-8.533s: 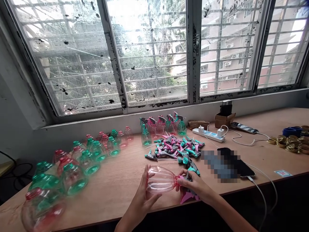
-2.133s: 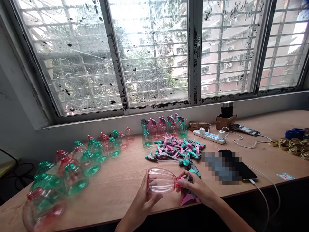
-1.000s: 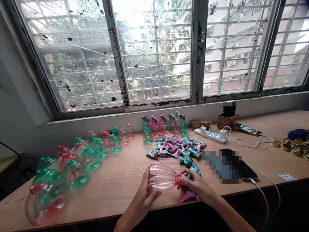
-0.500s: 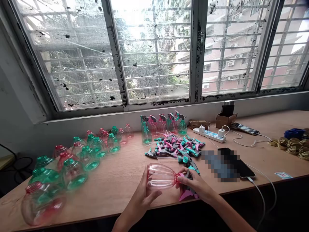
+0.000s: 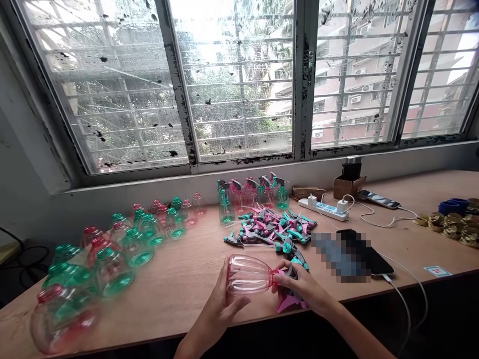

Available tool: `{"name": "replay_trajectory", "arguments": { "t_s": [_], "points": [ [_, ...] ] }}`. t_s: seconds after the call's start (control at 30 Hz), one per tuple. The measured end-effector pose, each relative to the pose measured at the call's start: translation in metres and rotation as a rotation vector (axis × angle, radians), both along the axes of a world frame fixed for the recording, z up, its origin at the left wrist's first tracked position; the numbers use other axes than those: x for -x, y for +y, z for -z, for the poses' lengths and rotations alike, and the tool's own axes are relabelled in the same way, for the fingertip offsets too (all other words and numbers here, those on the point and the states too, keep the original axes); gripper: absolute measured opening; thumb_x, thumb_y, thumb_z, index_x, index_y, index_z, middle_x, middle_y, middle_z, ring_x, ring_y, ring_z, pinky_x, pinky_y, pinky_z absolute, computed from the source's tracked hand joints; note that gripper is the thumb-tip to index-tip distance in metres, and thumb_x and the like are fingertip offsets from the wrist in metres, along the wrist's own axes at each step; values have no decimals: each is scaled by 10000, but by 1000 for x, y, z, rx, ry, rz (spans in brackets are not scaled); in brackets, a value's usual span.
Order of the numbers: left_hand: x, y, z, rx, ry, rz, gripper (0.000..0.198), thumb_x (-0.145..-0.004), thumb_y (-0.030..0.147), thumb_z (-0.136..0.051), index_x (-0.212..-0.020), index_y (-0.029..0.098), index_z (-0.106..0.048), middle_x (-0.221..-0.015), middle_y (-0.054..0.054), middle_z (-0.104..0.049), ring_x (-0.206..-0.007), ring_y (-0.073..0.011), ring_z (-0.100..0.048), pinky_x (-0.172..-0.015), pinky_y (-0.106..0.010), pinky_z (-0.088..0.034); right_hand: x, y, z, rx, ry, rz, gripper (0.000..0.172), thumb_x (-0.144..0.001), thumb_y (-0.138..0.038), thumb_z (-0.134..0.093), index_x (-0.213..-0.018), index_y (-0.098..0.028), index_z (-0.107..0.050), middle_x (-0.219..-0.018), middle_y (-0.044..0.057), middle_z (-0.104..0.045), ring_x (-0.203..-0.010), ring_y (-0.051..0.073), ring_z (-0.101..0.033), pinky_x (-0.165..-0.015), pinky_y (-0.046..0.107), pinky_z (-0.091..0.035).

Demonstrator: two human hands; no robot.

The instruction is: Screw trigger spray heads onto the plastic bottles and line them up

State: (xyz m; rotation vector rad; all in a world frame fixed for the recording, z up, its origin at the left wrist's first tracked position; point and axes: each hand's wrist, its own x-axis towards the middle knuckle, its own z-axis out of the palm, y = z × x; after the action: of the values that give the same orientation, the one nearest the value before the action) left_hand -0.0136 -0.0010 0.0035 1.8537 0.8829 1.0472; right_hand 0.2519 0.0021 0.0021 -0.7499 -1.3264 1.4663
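Window panes, grimy and barred, fill the upper half of the frame, and below them the long wooden bench (image 5: 179,284) runs from side to side. Lower centre, close to the front edge, is where the action is, and very little has changed over the last seconds. The left hand (image 5: 223,305) still cups the wide base of the clear pink bottle (image 5: 249,274), fingers wrapped round it. The right hand (image 5: 304,289) stays closed on the neck, where the pink trigger head (image 5: 288,300) meets it. The bottle lies on its side between the two hands, just above the wood, in the same place as eight seconds ago. Only the view has drifted a touch. The grip on each end reads the same, so I judge the joining of head and bottle to be at the same stage as before, neither dropped nor set aside.

Around it, the loose pile of pink and teal trigger heads (image 5: 271,230) sits just beyond the hands, untouched. Behind it, near the sill, stands a short row of bottles with heads fitted (image 5: 251,195). Capless bottles (image 5: 123,247) crowd the left of the frame. To the right lie a dark phone (image 5: 370,255) and a white power strip (image 5: 325,209).
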Motion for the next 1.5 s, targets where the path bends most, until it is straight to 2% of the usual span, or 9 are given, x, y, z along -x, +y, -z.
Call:
{"name": "replay_trajectory", "arguments": {
  "t_s": [0.13, 0.4, 0.5, 0.67, 0.83, 1.0, 1.13, 1.27, 1.5],
  "points": [
    [0, 2, 0, -19, 12, -8, 868, -937, 422, -669, -1616, 253, -155, -1555, -150, -436, -1451, -386, -370, -1197, -513, -312, 0, 2, 3, -18, -3, 0, 370, -837, -472, -780, -906, -179, -564, -708, 40, -776, -550, 144, -662, -543, 238, -469],
    [3, 7, 13, -40, 24, -53, 914, -916, 448, -689, -1616, 311, -118, -1573, -134, -390, -1388, -373, -445, -1188, -519, -311, 0, 1, 3, -11, 0, 17, 377, -833, -473, -786, -908, -178, -565, -710, 47, -780, -548, 145, -663, -538, 235, -467],
    [1, 4, 7, -21, 4, -14, 964, -878, 491, -726, -1616, 279, -144, -1612, -143, -332, -1416, -396, -409, -1188, -514, -321, 0, 1, 2, 1, 3, 16, 407, -812, -496, -798, -911, -182, -559, -708, 45, -779, -545, 149, -670, -535, 234, -469],
    [-2, -2, -5, 11, -34, -12, 788, -981, 536, -546, -1614, 278, -155, -1613, -123, -324, -1459, -345, -360, -1217, -486, -287, 1, 0, -1, 13, 2, 21, 456, -771, -536, -815, -896, -184, -555, -691, 43, -775, -531, 148, -666, -525, 229, -465],
    [-1, -4, -5, 66, -42, 17, 808, -978, 489, -584, -1613, 335, -108, -1672, -88, -209, -1540, -335, -181, -1240, -496, -231, 1, 0, -2, 17, 18, 28, 454, -773, -537, -812, -895, -180, -560, -690, 42, -773, -531, 146, -664, -528, 230, -465],
    [2, 1, 5, 52, -51, 32, 881, -947, 472, -646, -1604, 396, -64, -1602, -102, -349, -1468, -344, -353, -1207, -527, -285, 1, 0, 0, 7, 35, 17, 428, -790, -517, -804, -889, -182, -559, -694, 37, -773, -531, 142, -662, -533, 230, -463],
    [2, 3, 7, -2, -29, -3, 905, -939, 471, -659, -1606, 383, -54, -1590, -103, -372, -1477, -330, -339, -1213, -515, -275, 2, 0, 0, 9, 15, 9, 437, -781, -522, -812, -894, -183, -561, -681, 34, -773, -524, 139, -660, -527, 222, -459],
    [3, 2, 4, 53, 19, -1, 1009, -894, 491, -713, -1621, 296, -40, -1611, -144, -358, -1476, -347, -347, -1237, -504, -220, 2, -1, -2, 24, 8, 13, 458, -763, -543, -818, -886, -190, -554, -679, 31, -772, -523, 138, -655, -531, 223, -464],
    [4, 5, 6, 89, -15, -13, 923, -911, 534, -666, -1618, 279, -131, -1642, -139, -313, -1485, -362, -329, -1216, -494, -290, 2, -1, -3, 32, -2, 27, 491, -737, -572, -824, -891, -193, -553, -677, 33, -771, -529, 153, -662, -532, 235, -463]
  ]
}}
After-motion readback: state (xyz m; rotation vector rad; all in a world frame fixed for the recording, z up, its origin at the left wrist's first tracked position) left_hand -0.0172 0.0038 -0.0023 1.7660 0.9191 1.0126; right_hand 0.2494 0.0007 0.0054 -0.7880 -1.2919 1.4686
